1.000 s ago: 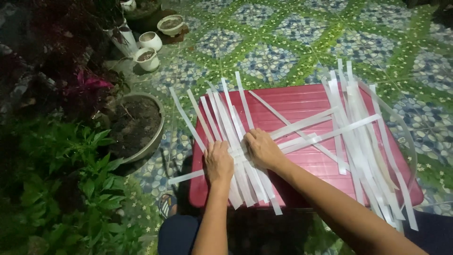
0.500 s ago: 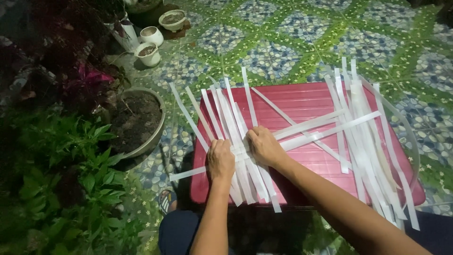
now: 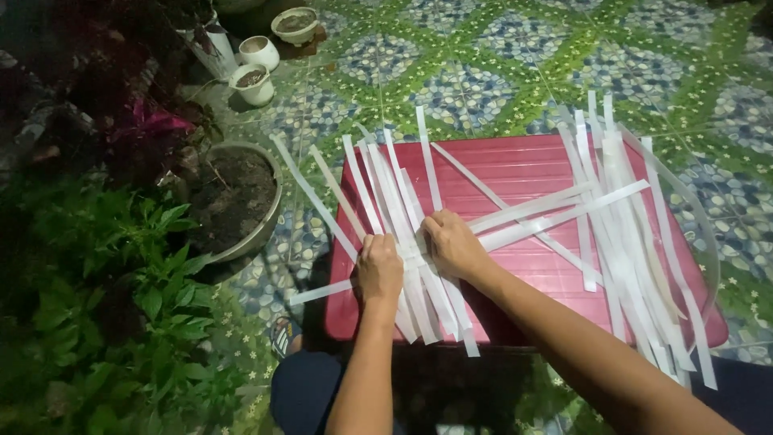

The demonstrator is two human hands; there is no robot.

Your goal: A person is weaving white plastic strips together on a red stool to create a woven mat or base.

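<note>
A red plastic table (image 3: 531,169) carries many long white strips. One bundle of strips (image 3: 386,185) fans out on the left side, and a second pile of strips (image 3: 620,209) lies on the right. Two or three crossing strips (image 3: 555,211) run sideways between them. My left hand (image 3: 378,270) presses down on the left bundle near the table's front edge. My right hand (image 3: 452,242) rests beside it, fingers curled on the strips where the crossing ones meet the bundle.
A large soil-filled pot (image 3: 233,197) stands just left of the table, with leafy green plants (image 3: 121,298) in front of it. Small white pots (image 3: 256,68) sit at the back left. The floor (image 3: 483,56) is patterned pebble tile.
Both hands stay on the left bundle. The view has shifted slightly; the strips under the hands look barely moved.
</note>
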